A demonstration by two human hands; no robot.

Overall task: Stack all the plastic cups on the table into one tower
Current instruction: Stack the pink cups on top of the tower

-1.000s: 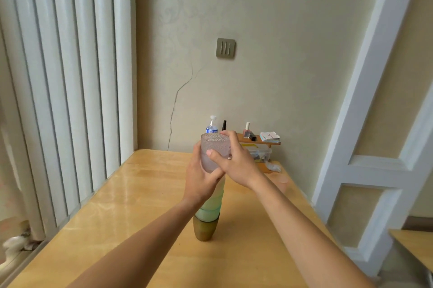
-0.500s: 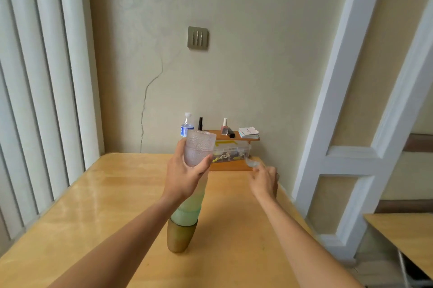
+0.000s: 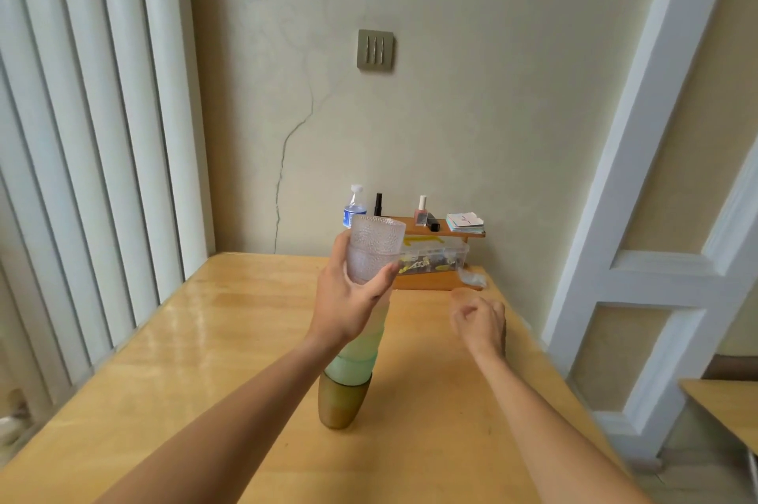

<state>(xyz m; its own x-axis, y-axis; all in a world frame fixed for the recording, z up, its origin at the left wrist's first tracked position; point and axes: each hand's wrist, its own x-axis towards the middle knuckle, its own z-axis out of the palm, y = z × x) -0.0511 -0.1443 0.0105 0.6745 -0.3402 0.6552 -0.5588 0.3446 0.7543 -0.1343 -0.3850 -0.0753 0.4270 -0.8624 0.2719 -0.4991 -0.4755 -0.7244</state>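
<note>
Honestly the scary bit here is how tall and skinny this tower (image 3: pixel 356 343) is: a brown cup (image 3: pixel 342 401) at the bottom, a run of pale green cups (image 3: pixel 361 347) nested above it, and a clear dimpled cup (image 3: pixel 375 253) on top, all leaning a bit toward 1 o'clock. The left hand (image 3: pixel 348 302) is wrapped around that clear top cup, thumb on one side and fingers round the back, so it's pinching the cup. The right hand (image 3: pixel 480 319) is off at 3 o'clock from the tower, loosely curled with nothing in it, well apart from the stack. My guess is that if the left hand lets go crooked or drags the top cup sideways, the whole thing tips, since only that small brown base is touching the table (image 3: pixel 197 360). I can't tell if the clear cup is pushed all the way down, so it could also sit cocked and pop off. The table is glossy yellowish wood, pretty slick looking, so a nudge might slide the base too. I don't see any loose cups left on it. At 12 o'clock, against the wall, there's a little wooden shelf (image 3: pixel 434 232) with a small water bottle (image 3: pixel 355 210), nail polish (image 3: pixel 421 212), a stack of cards (image 3: pixel 465 223) and a clear plastic box (image 3: pixel 434 259) under it. Cracked beige wall with a switch plate (image 3: pixel 375 51), white vertical blinds (image 3: pixel 82 134) at 9 o'clock, white door frame (image 3: pixel 640 175) at 3.
</note>
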